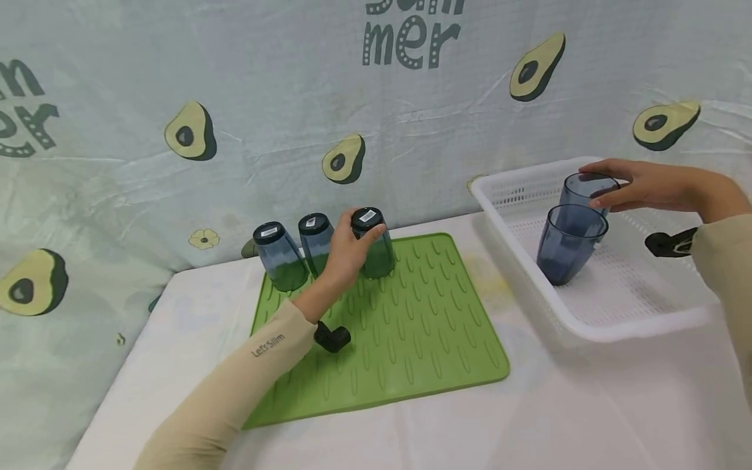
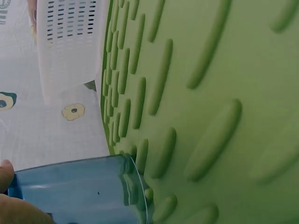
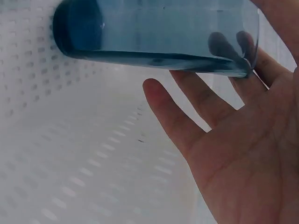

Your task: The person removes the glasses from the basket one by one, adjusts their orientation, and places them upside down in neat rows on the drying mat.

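Three blue cups stand upside down along the far edge of a green ridged mat (image 1: pixel 411 326). My left hand (image 1: pixel 360 240) grips the rightmost inverted cup (image 1: pixel 376 251) around its side. In the left wrist view that cup (image 2: pixel 74 186) meets the mat (image 2: pixel 210 93) with its rim, and a fingertip (image 2: pixel 4 171) lies on it. My right hand (image 1: pixel 605 189) holds the rim of the farther upright blue cup (image 1: pixel 578 189) in the white basket (image 1: pixel 623 326). In the right wrist view the thumb and two fingers lie around this cup (image 3: pixel 154 32), and the other fingers (image 3: pixel 173 116) are spread free.
A second upright blue cup (image 1: pixel 568 243) stands in the basket just in front of the held one. The other two inverted cups (image 1: pixel 281 258) (image 1: pixel 314 241) stand left of my left hand. An avocado-print cloth (image 1: pixel 188 134) hangs behind the white table (image 1: pixel 529 418).
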{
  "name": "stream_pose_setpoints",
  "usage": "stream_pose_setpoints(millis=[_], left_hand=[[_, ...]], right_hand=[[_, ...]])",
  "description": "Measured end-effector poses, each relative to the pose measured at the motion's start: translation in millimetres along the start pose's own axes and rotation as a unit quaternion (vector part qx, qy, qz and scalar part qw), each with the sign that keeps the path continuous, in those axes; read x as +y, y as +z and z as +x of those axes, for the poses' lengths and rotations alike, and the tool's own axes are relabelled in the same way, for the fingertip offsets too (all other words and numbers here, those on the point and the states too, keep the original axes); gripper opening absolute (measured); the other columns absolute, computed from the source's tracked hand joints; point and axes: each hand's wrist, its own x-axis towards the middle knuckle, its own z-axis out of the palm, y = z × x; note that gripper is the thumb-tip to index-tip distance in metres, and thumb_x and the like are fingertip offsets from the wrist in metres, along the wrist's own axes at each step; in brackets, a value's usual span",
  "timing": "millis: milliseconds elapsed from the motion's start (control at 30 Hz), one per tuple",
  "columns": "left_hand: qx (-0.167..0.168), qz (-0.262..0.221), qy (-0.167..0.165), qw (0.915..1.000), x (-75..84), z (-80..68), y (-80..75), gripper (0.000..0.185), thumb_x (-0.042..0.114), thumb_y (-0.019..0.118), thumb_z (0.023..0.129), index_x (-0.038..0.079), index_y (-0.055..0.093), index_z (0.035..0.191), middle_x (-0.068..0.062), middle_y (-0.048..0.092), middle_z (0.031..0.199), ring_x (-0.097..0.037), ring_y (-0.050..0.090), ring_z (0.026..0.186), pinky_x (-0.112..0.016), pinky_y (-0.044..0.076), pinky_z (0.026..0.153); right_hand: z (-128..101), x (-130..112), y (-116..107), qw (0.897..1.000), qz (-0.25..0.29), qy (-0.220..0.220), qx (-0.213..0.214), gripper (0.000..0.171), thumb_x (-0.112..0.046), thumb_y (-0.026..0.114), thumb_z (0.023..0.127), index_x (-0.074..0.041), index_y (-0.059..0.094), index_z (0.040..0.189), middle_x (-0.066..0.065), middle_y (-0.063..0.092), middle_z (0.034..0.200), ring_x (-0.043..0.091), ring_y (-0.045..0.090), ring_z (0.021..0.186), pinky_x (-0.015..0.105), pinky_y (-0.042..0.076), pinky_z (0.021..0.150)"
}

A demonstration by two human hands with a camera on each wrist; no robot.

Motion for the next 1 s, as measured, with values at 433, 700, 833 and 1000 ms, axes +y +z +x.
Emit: stream_pose_setpoints(millis=[433,700,833,1000], left_hand=[[-0.053,0.084,-0.014,0.9949,12.2,0.3,-32.3,0.065,0.021,0.069,0.100,0.009,0.039,0.156,-0.015,0.044,0.154,-0.030,0.042,0.142,-0.049,0.043,0.111],[-0.075,0.106,-0.010,0.9915,18.5,5.5,-30.6,0.062,0.015,0.069,0.099,0.010,0.042,0.154,-0.014,0.045,0.152,-0.030,0.055,0.123,-0.048,0.049,0.101],[-0.080,0.094,-0.018,0.9922,18.4,7.7,-28.7,0.063,0.014,0.069,0.099,0.010,0.041,0.155,-0.014,0.044,0.151,-0.030,0.056,0.119,-0.047,0.050,0.100],[-0.067,0.066,-0.022,0.9953,12.5,7.3,-29.8,0.063,0.015,0.068,0.100,0.008,0.038,0.155,-0.015,0.043,0.152,-0.030,0.052,0.129,-0.047,0.047,0.105]], right_hand=[[11,-1,11,0.999,0.028,-0.032,0.028,0.075,-0.022,0.062,0.104,-0.004,0.015,0.159,0.024,0.025,0.160,-0.017,0.038,0.110,0.008,0.046,0.084],[8,7,11,0.998,0.034,-0.034,0.031,0.072,-0.018,0.060,0.104,-0.001,0.015,0.157,0.018,0.025,0.156,-0.019,0.040,0.108,0.009,0.047,0.083],[9,12,12,0.998,0.041,-0.026,0.038,0.075,-0.020,0.061,0.103,-0.001,0.013,0.158,0.017,0.022,0.155,-0.018,0.040,0.107,0.009,0.047,0.082],[11,10,13,0.998,0.031,-0.016,0.043,0.076,-0.023,0.062,0.103,-0.001,0.014,0.157,0.020,0.020,0.156,-0.013,0.041,0.108,0.010,0.046,0.081]])
